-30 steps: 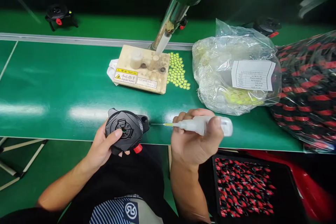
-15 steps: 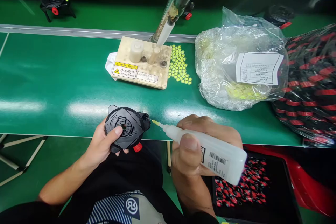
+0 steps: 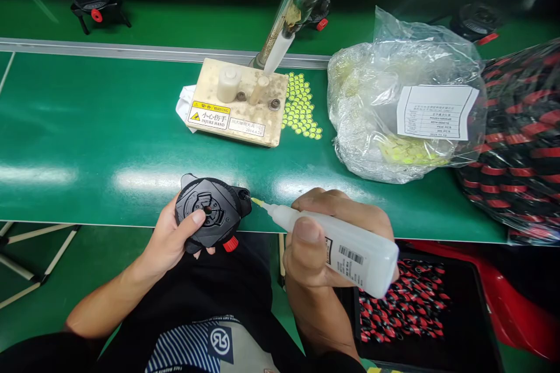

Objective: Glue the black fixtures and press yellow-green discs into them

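My left hand [image 3: 168,239] holds a black round part [image 3: 209,210] over the bench's front edge, thumb on its face near the centre hole. A red knob [image 3: 230,243] sticks out at its lower right. Wrapped in the fingers of my right hand [image 3: 321,239] is a white squeeze bottle [image 3: 350,250] with a barcode label. Its thin yellowish tip [image 3: 257,201] points left, at the small round recess [image 3: 244,193] in the part's right lug. Whether the needle touches the recess is too small to tell.
Behind, a cream fixture block [image 3: 240,102] stands under a metal column [image 3: 284,17], beside many yellow-green discs [image 3: 301,111]. At right lie a clear plastic bag [image 3: 371,145] and bagged black-and-red parts [image 3: 520,151]. Below right, a black tray [image 3: 470,315] holds small red-and-black pieces.
The bottle's rear end has swung slightly left and up with my right hand, while its tip has shifted slightly toward the recess. My left hand and the black part have barely moved.
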Tool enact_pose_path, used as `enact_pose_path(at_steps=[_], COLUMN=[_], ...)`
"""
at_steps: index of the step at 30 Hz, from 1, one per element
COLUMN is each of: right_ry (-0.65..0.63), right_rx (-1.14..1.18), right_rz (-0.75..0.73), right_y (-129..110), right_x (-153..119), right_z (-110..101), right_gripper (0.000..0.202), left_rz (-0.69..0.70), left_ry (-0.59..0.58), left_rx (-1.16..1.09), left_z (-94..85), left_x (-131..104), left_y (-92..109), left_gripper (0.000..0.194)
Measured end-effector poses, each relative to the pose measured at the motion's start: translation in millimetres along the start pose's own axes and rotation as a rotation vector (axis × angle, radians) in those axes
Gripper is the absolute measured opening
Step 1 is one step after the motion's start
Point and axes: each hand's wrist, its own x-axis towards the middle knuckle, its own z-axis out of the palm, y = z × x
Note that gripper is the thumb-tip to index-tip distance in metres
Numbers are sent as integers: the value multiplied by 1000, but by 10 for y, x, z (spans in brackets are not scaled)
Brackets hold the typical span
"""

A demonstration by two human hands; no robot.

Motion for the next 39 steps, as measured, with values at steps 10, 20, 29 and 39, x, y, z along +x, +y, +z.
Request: enact_pose_path(at_steps=[10,20,29,39], right_ry=[5,11,-89,-102], right_rx=[-29,0,2,-15], right_rz=[-26,8,-80,-47], right_y=[21,4,-20,-58], right_x=[-6,-3,42,65], right_z=[-2,-29,-56,-51], right_gripper=[9,9,12,5], left_rz=[-2,56,154,319], left_ry=[-29,18,10,108], left_rx=[1,69,161,360], left_z=[-13,-63,-79,-42], left_x=[6,-14,-35,-36], left_y=[-11,-70,-107,-74], left_gripper=[45,43,38,40])
